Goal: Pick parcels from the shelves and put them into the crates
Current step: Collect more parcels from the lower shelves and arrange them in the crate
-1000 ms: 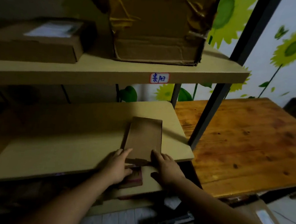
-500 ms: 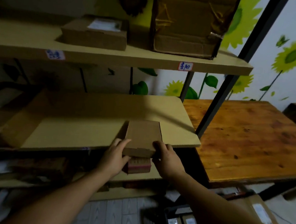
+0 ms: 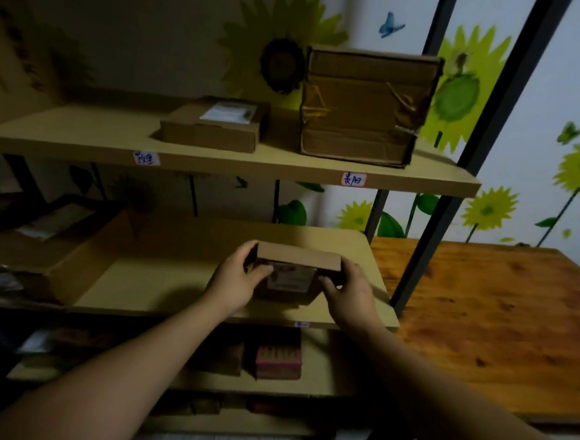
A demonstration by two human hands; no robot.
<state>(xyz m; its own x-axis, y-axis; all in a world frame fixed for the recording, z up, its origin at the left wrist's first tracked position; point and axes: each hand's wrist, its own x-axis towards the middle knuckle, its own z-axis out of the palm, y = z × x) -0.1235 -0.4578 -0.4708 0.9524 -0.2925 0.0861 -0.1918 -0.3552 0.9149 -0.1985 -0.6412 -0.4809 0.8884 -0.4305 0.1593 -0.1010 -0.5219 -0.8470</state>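
We grip a small cardboard parcel [image 3: 297, 272] between our left hand [image 3: 239, 280] and right hand [image 3: 348, 297], tilted above the middle shelf [image 3: 161, 279]. On the upper shelf [image 3: 81, 136] sit a flat labelled box [image 3: 216, 123] and a battered carton [image 3: 365, 108].

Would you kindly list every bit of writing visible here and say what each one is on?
Right tag on the upper shelf edge: two handwritten red characters, too blurred to quote.
Left tag on that edge: blue handwriting, unreadable.
Small tag on the middle shelf edge: too small.
Label on the held parcel: blurred.
White label on the flat box: blurred.
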